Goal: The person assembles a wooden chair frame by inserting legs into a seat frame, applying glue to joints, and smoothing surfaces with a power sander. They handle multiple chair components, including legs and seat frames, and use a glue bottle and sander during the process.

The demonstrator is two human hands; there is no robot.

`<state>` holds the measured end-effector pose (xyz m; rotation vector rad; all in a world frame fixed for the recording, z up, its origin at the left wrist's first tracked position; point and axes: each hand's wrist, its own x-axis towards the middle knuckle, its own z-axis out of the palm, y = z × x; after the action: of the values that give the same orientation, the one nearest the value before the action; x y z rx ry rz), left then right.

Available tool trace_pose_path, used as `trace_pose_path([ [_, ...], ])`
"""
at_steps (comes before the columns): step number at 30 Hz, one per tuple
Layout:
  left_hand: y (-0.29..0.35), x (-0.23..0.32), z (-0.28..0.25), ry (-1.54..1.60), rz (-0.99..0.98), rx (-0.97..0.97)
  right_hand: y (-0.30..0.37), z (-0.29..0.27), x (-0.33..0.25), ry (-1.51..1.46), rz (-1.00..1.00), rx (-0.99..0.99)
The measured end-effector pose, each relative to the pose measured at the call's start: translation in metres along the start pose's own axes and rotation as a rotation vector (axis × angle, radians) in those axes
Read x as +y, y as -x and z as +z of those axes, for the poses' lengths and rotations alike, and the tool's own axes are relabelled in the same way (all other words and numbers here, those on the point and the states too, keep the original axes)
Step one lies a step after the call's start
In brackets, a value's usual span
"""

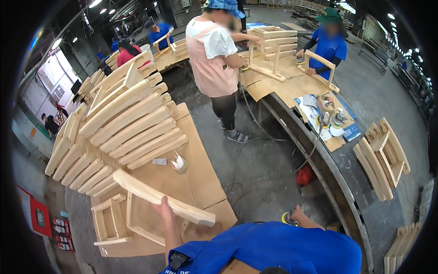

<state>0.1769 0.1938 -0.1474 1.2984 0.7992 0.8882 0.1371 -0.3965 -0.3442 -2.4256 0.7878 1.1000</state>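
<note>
My left hand point(165, 211) grips the near side of a pale wooden frame point(159, 195), its fingers wrapped over the thick curved top rail. That frame is tilted above the cardboard-covered table, with thinner bars showing beneath the rail. Off to the right, my right hand point(299, 214) is closed on a round sander point(288, 218) with a yellow and black body, held low beside my body and away from the frame. A smaller wooden frame point(111, 221) lies on the cardboard point(200, 160) to the left of the held one.
Tall stacks of curved wooden frames point(141, 123) fill the left side. White brushes stand in a cup point(179, 164) beside a small white block point(159, 161). A hose point(235, 169) crosses the floor. People sand frames at a far table point(269, 84); finished-looking frames point(381, 157) stand right.
</note>
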Motion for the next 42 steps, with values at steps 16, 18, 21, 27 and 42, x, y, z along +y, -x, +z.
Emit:
trace_pose_path([
  [16, 0.107, -0.001, -0.154, -0.92, 0.017, -0.989, -0.023, -0.037, -0.046, 0.1, -0.201, 0.074],
  [18, 0.097, -0.018, -0.17, -1.023, -0.033, -1.04, -0.021, -0.035, -0.044, 0.122, -0.217, 0.074],
  [21, 0.082, -0.042, -0.184, -1.183, -0.068, -1.073, -0.02, -0.032, -0.042, 0.111, -0.246, 0.105],
  [27, 0.056, -0.065, -0.184, -1.382, 0.042, -0.952, -0.016, -0.039, -0.057, 0.127, -0.32, 0.194],
  [42, 0.093, -0.106, -0.048, -1.171, 0.818, -0.831, 0.059, -0.059, -0.16, 0.1, -0.942, 0.224],
])
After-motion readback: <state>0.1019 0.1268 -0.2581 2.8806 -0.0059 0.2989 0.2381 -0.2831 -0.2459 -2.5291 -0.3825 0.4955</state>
